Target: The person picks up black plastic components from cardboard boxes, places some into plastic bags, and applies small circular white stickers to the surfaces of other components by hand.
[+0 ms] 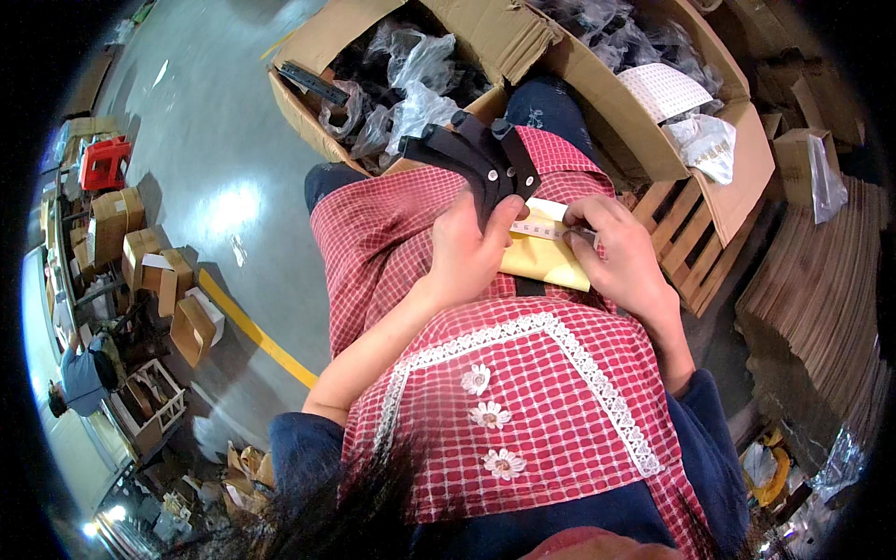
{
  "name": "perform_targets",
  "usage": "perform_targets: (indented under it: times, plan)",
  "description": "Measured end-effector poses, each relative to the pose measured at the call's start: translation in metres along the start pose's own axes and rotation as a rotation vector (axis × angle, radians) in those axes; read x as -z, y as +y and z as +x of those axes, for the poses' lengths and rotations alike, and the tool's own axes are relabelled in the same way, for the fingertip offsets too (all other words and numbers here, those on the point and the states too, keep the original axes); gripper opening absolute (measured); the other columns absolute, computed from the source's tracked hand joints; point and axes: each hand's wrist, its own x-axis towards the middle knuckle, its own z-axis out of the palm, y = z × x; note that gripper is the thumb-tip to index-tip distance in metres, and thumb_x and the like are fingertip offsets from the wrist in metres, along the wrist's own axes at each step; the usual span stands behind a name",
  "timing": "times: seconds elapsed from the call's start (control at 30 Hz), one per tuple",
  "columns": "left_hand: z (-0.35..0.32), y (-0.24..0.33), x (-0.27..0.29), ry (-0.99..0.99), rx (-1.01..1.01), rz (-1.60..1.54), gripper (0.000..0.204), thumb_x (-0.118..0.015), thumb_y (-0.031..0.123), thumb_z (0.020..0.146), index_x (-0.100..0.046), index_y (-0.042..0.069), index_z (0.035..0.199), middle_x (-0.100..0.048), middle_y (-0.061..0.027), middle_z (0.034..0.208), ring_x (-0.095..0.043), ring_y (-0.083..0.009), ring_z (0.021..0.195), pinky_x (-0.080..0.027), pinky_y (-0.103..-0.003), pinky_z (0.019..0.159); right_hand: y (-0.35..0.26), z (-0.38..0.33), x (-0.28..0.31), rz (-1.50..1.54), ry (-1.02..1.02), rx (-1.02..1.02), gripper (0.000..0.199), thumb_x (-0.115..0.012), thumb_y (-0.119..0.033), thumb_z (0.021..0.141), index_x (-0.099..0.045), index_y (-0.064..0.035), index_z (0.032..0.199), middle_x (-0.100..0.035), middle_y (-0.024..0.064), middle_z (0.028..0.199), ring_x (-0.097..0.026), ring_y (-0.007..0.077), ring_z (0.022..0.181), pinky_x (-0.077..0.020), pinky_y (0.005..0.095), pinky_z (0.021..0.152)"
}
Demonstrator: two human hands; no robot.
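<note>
The left hand (467, 247) is closed around a fanned bundle of flat black straps (471, 154) with pale rivets, held over the lap on a red checked apron (523, 401) — thumb pressed at the lower end of the bundle. The right hand (621, 252) pinches a narrow white label strip (541, 227) between thumb and forefinger, laid across a yellow envelope-like pad (546, 261) that rests between both hands. Just beyond the knees stands an open cardboard box (317, 121) filled with plastic-bagged black parts; a second box (719, 159) sits beside it, on a wooden pallet (691, 243).
</note>
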Motion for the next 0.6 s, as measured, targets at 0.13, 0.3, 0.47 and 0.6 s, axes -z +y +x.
perform_targets:
  times: [0.13, 0.3, 0.47, 0.6]
  plan:
    - [-0.0002, -0.0017, -0.0009, -0.015, 0.013, 0.044, 0.024, -0.065, 0.021, 0.099, -0.060, -0.002, 0.100, -0.071, -0.0146, 0.077, -0.068, -0.0267, 0.062, -0.052, -0.037, 0.057, 0.0018, 0.0046, 0.0010, -0.161, -0.008, 0.118, 0.018, -0.063, -0.004, 0.085, -0.061, -0.0003, 0.103, -0.062, 0.0184, 0.101, -0.059, 0.0385, 0.102, -0.0491, 0.0451, 0.090]
    - [-0.0006, -0.0077, -0.0020, -0.008, -0.020, 0.086, 0.028, -0.065, 0.025, 0.099, -0.060, -0.002, 0.102, -0.070, -0.0169, 0.077, -0.069, -0.0360, 0.068, -0.052, -0.042, 0.059, 0.0072, 0.0084, 0.0025, -0.234, -0.099, 0.175, 0.019, -0.062, -0.001, 0.081, -0.062, 0.0020, 0.100, -0.061, 0.0174, 0.101, -0.057, 0.0367, 0.104, -0.0475, 0.0442, 0.093]
    - [0.0005, -0.0069, -0.0024, -0.006, -0.061, 0.074, 0.029, -0.064, 0.026, 0.099, -0.059, -0.002, 0.104, -0.071, -0.0176, 0.079, -0.070, -0.0388, 0.073, -0.052, -0.045, 0.061, 0.0084, 0.0097, 0.0001, -0.239, -0.114, 0.163, 0.021, -0.063, 0.002, 0.078, -0.062, 0.0023, 0.099, -0.061, 0.0163, 0.101, -0.057, 0.0353, 0.105, -0.0470, 0.0434, 0.093]
    - [0.0000, -0.0076, -0.0018, -0.016, -0.051, 0.091, 0.029, -0.063, 0.026, 0.099, -0.059, -0.002, 0.104, -0.071, -0.0177, 0.081, -0.070, -0.0388, 0.074, -0.052, -0.045, 0.061, 0.0084, 0.0097, -0.0016, -0.249, -0.097, 0.161, 0.016, -0.063, 0.002, 0.078, -0.062, 0.0018, 0.094, -0.062, 0.0150, 0.097, -0.057, 0.0347, 0.101, -0.0476, 0.0441, 0.091]
